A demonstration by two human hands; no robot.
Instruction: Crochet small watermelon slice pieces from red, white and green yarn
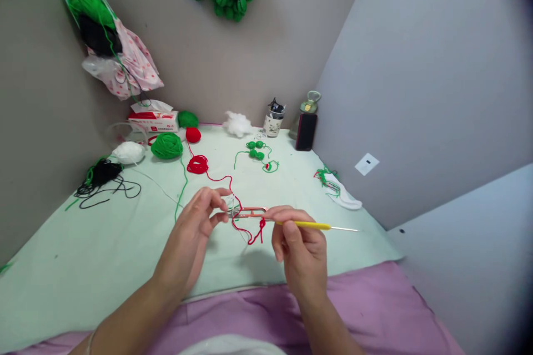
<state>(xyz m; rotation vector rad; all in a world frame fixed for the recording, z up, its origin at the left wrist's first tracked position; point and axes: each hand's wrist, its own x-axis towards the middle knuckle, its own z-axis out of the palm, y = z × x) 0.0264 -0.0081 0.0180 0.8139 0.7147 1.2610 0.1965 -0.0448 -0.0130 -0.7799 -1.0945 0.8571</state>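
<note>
My right hand is closed on a yellow-handled crochet hook, which lies nearly level. A small piece of red crochet hangs at the hook's working end, just left of my fingers. My left hand has its fingers curled, with white yarn at the fingertips. Red yarn loops down beside those fingertips to the small piece. Behind and between both hands, thread snips with orange-red handles lie on the table, partly covered by my fingers and the yarn.
On the pale green cloth lie a red yarn coil, green ball, white ball and black tangle. Small green crocheted pieces, stuffing, a pen cup, a phone and yarn scraps stand farther back.
</note>
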